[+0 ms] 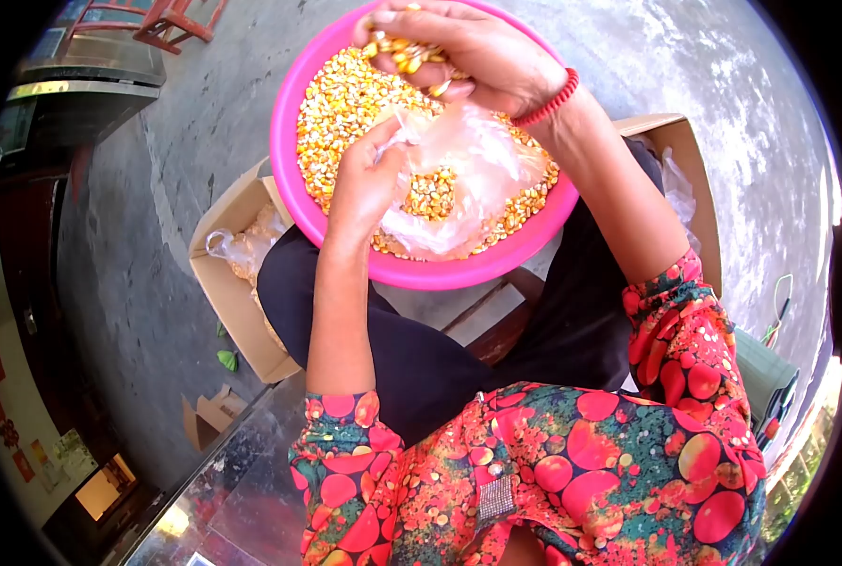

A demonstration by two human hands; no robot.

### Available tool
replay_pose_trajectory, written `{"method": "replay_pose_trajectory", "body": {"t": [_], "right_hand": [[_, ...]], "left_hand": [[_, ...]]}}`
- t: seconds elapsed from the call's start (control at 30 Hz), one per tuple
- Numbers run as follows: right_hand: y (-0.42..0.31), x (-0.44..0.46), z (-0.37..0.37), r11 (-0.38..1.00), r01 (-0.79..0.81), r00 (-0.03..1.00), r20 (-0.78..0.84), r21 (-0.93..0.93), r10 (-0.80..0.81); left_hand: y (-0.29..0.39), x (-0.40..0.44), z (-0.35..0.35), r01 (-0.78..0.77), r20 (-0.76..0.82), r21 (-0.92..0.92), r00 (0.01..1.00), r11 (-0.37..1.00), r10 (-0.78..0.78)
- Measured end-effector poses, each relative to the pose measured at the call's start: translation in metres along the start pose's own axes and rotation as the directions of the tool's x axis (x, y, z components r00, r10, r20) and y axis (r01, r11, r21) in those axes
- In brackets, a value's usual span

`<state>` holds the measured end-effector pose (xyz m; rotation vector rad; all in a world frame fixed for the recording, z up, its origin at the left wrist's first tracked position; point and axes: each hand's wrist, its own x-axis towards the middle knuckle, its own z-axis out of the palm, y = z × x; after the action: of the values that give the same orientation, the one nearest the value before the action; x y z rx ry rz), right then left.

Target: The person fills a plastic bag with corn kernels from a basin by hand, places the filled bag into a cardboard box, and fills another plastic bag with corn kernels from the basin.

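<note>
A round pink basin [440,274] holds many loose yellow corn kernels [336,108]. Inside it a thin clear plastic bag [482,141] stands open, with some kernels at its bottom. My left hand [364,179] pinches the bag's rim on the left side. Above the far part of the basin, my right hand [482,57] is cupped around a handful of corn kernels [407,52]. A red beaded bracelet [558,99] circles my right wrist.
Cardboard boxes stand on both sides: the left box [215,283] has filled plastic bags in it, the right box [704,198] has a plastic bag. A red wooden chair [175,24] is at the far left on the concrete floor [194,160].
</note>
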<state>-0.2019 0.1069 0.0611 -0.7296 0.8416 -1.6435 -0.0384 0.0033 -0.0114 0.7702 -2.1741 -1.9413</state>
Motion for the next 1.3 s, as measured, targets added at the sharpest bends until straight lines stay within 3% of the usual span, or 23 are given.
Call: {"method": "replay_pose_trajectory", "body": {"t": [0.1, 0.17, 0.23, 0.27, 0.3, 0.37, 0.43, 0.5, 0.57, 0.63, 0.7, 0.77, 0.8, 0.83, 0.9, 0.97, 1.0, 1.03, 1.1, 1.13, 1.2, 1.27, 1.3], "right_hand": [[0.001, -0.009, 0.050, 0.945, -0.080, 0.983, -0.184, -0.316, 0.022], [0.019, -0.011, 0.049, 0.932, -0.095, 0.994, -0.085, -0.350, 0.070], [0.028, -0.013, 0.043, 0.841, -0.207, 0.977, -0.062, -0.499, 0.204], [0.034, -0.017, 0.037, 0.777, -0.195, 0.977, -0.054, -0.598, 0.204], [0.042, -0.020, 0.028, 0.703, -0.179, 0.978, -0.045, -0.689, 0.205], [0.058, -0.023, 0.013, 0.657, -0.203, 0.965, -0.037, -0.726, 0.258], [0.065, -0.027, 0.006, 0.220, 0.077, 0.981, 0.113, -0.972, 0.158], [0.067, -0.030, 0.004, 0.238, 0.083, 0.988, 0.111, -0.968, 0.106], [0.062, -0.028, -0.004, 0.089, 0.100, 0.985, 0.111, -0.991, 0.134], [0.045, -0.027, -0.009, 0.299, 0.127, 0.976, 0.173, -0.946, 0.134], [0.023, -0.027, -0.003, 0.517, -0.256, 0.963, -0.170, -0.817, 0.208], [0.029, -0.022, -0.026, 0.471, -0.232, 0.964, -0.266, -0.851, -0.006], [0.042, -0.019, -0.054, 0.229, -0.052, 0.973, -0.102, -0.972, -0.209], [0.047, -0.018, -0.069, 0.069, -0.113, 0.970, -0.125, -0.991, -0.209], [0.062, -0.015, -0.085, -0.152, -0.235, 0.966, -0.213, -0.960, -0.148], [0.082, -0.013, -0.091, -0.204, -0.286, 0.957, -0.271, -0.936, -0.101], [0.091, -0.009, -0.089, -0.101, -0.312, 0.949, -0.307, -0.945, -0.066], [0.096, -0.007, -0.089, -0.102, -0.313, 0.949, -0.307, -0.944, -0.069], [0.103, -0.008, -0.082, -0.010, -0.155, 0.972, -0.155, -0.988, 0.178], [0.085, -0.011, -0.056, 0.027, -0.169, 0.961, -0.158, -0.985, 0.227], [0.098, -0.006, -0.068, 0.105, -0.189, 0.958, -0.159, -0.976, 0.239], [0.108, -0.007, -0.075, 0.326, -0.206, 0.967, -0.142, -0.923, 0.210], [0.106, -0.006, -0.074, 0.326, -0.206, 0.967, -0.142, -0.923, 0.211]], "left_hand": [[0.002, 0.003, -0.009, 0.032, 0.084, -0.121, 0.996, 0.992, -0.022], [-0.002, 0.004, -0.004, 0.062, 0.019, -0.175, 0.998, 0.983, -0.059], [0.010, -0.003, 0.002, -0.168, -0.030, -0.450, 0.984, 0.877, 0.173], [-0.010, 0.005, -0.019, -0.087, 0.176, -0.308, 0.973, 0.947, 0.147], [-0.009, 0.006, -0.018, -0.087, 0.173, -0.309, 0.974, 0.947, 0.146], [0.003, 0.005, -0.013, -0.034, -0.034, -0.243, 0.999, 0.969, 0.027], [0.013, 0.000, -0.011, -0.021, -0.037, -0.198, 0.999, 0.980, 0.014], [0.015, -0.002, -0.010, -0.035, -0.037, -0.169, 0.999, 0.985, 0.029], [0.008, 0.000, -0.009, -0.116, -0.094, -0.063, 0.989, 0.991, 0.110], [0.006, 0.001, -0.011, -0.190, -0.141, 0.048, 0.971, 0.981, 0.195], [0.008, 0.001, -0.016, -0.332, -0.070, 0.295, 0.927, 0.896, 0.367], [0.011, -0.001, -0.013, -0.368, -0.079, 0.319, 0.908, 0.874, 0.411], [0.014, -0.002, -0.012, -0.402, -0.088, 0.344, 0.886, 0.849, 0.455], [0.016, -0.003, -0.011, -0.403, -0.085, 0.343, 0.886, 0.848, 0.456], [0.019, -0.004, -0.010, -0.474, -0.047, 0.378, 0.848, 0.795, 0.528], [0.021, -0.005, -0.007, -0.484, -0.080, 0.338, 0.840, 0.807, 0.537], [0.021, -0.005, -0.006, -0.489, -0.120, 0.300, 0.832, 0.819, 0.541], [0.020, -0.005, -0.007, -0.492, -0.119, 0.300, 0.831, 0.818, 0.543], [0.016, -0.004, -0.012, -0.513, -0.133, 0.277, 0.817, 0.813, 0.561], [0.016, -0.004, -0.016, -0.513, -0.136, 0.277, 0.816, 0.812, 0.562], [0.016, -0.003, -0.021, -0.553, 0.028, 0.344, 0.814, 0.759, 0.580], [0.009, -0.002, -0.018, -0.474, -0.043, 0.385, 0.848, 0.792, 0.528], [0.007, -0.002, -0.017, -0.390, -0.114, 0.418, 0.873, 0.820, 0.474]]}}
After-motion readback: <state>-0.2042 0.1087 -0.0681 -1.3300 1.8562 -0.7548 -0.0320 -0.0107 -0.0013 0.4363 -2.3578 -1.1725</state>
